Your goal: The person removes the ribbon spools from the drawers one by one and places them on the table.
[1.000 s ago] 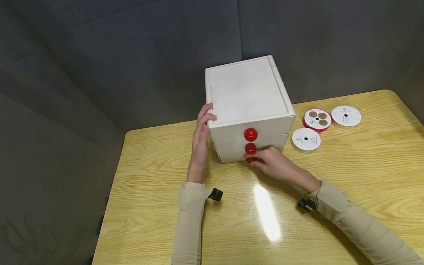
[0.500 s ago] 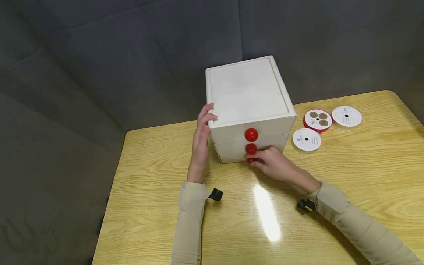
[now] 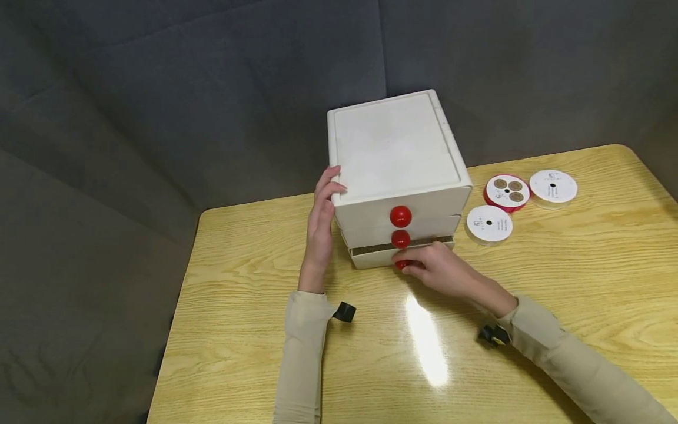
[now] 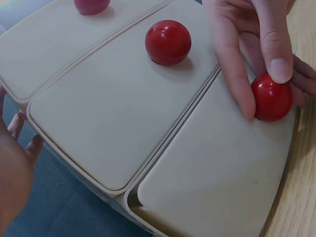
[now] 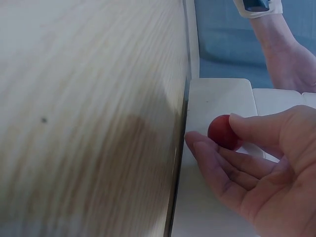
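A white drawer unit [image 3: 397, 147] with three stacked drawers, each with a round red knob, stands on the table. My left hand [image 3: 320, 229] rests against its left side, fingertips over the top edge. My right hand [image 3: 442, 268] pinches the bottom drawer's red knob [image 4: 272, 98] between thumb and fingers. That bottom drawer [image 3: 373, 259] is slid out slightly, with a dark gap above its front. The middle knob [image 3: 401, 238] and top knob [image 3: 401, 216] sit above, on drawers that are pushed in.
To the right of the unit lie three ribbon spools: a white one [image 3: 489, 224] nearest, a red-edged one [image 3: 507, 192] and another white one [image 3: 553, 187]. A dark cloth [image 3: 238, 106] hangs behind the wooden table [image 3: 238, 330].
The bottom drawer has come out a little toward me, with my right hand pulling back on its knob. My left hand stays in place on the unit's side.
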